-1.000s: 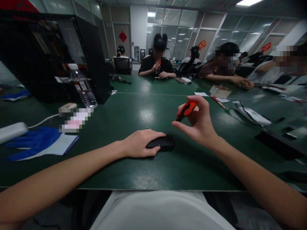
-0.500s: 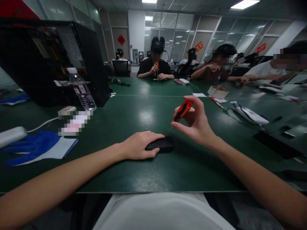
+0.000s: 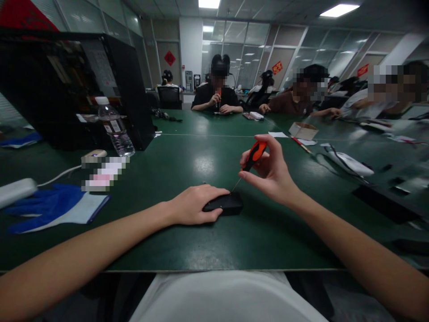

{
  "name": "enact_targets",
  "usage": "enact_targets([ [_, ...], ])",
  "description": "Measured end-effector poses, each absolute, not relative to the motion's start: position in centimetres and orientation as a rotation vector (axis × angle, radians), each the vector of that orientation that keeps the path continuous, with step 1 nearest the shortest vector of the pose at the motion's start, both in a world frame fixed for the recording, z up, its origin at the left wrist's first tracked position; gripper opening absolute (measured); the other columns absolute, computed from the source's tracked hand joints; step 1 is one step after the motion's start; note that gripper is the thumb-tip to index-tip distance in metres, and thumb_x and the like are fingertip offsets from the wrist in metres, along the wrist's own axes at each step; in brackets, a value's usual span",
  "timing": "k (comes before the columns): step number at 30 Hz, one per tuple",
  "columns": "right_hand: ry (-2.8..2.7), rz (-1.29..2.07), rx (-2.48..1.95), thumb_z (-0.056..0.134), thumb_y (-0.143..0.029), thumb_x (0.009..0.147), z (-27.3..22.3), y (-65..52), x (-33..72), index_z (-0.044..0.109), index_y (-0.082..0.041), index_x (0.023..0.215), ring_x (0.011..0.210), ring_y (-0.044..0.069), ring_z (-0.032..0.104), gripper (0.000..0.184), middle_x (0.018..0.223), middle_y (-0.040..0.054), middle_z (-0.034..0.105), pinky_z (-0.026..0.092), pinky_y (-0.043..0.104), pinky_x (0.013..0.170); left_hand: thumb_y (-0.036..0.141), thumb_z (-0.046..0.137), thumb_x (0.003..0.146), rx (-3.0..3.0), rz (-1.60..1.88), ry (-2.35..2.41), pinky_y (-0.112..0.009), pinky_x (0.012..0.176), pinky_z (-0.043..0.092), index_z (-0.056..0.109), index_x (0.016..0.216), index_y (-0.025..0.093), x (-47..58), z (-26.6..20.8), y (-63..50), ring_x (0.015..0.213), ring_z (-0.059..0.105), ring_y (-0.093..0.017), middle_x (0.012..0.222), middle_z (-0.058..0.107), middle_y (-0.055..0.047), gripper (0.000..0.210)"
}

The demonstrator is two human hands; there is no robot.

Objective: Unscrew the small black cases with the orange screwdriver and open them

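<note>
Fingers of the left hand [image 3: 196, 205] gripped a black case [image 3: 232, 205] on the green table [image 3: 187, 250]; those of the right hand [image 3: 273, 172] pinched a screwdriver [image 3: 254, 156], its tip at the case's top. The step — apparently screw-turning — next called for a steady case and aligned shaft.

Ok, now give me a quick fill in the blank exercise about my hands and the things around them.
The right hand holds an orange-and-black ____.
The left hand grips an object coloured ____.
The bottle has a ____ cap.
A glove lies on the ____ side of the picture.

Missing words: screwdriver, black, white, left.
</note>
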State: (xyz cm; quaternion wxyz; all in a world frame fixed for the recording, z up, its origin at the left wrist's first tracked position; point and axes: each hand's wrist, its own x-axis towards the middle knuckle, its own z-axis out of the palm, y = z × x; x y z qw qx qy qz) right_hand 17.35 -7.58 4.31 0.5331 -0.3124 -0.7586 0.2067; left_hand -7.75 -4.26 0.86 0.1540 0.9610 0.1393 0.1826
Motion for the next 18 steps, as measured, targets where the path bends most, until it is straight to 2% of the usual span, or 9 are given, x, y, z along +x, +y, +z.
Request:
enact_targets([
  [5,-1.805,0.522,-0.704,0.073,-0.032,0.088,4.17,-7.63,17.2,0.032,-0.042,0.143,0.096,0.019,0.061,0.07,0.105,0.0014,0.058,0.057,0.042,0.089,0.032,0.057,0.096,2.799,0.568,0.343,-0.038,0.099,0.053,0.053,0.142,0.018,-7.79,0.64,-4.3,0.115,0.066,-0.026,0.132,0.067,-0.013,0.048],
  [10,-1.817,0.43,-0.734,0.078,-0.035,0.084,3.83,-7.39,17.4,0.03,-0.041,0.145,0.096,0.02,0.061,0.078,0.105,0.0016,0.059,0.057,0.043,0.09,0.027,0.053,0.098,2.955,0.725,0.223,-0.042,0.098,0.056,0.065,0.13,0.018,-7.66,0.45,-4.54,0.116,0.066,-0.029,0.135,0.064,-0.016,0.036],
  [14,-1.797,0.509,-0.747,0.079,-0.037,0.084,4.1,-7.33,17.46,0.032,-0.042,0.144,0.098,0.019,0.062,0.076,0.106,0.0015,0.06,0.057,0.041,0.091,0.026,0.054,0.097,2.93,0.754,0.221,-0.042,0.099,0.056,0.064,0.131,0.015,-7.6,0.42,-4.58,0.116,0.067,-0.028,0.133,0.065,-0.017,0.037],
  [18,-1.798,0.582,-0.694,0.073,-0.037,0.088,4.43,-7.58,17.11,0.032,-0.043,0.143,0.098,0.019,0.062,0.069,0.107,0.0017,0.058,0.058,0.043,0.09,0.027,0.054,0.097,2.89,0.698,0.23,-0.043,0.105,0.054,0.06,0.136,0.015,-7.57,0.45,-4.58,0.121,0.065,-0.028,0.141,0.062,-0.017,0.041],
])
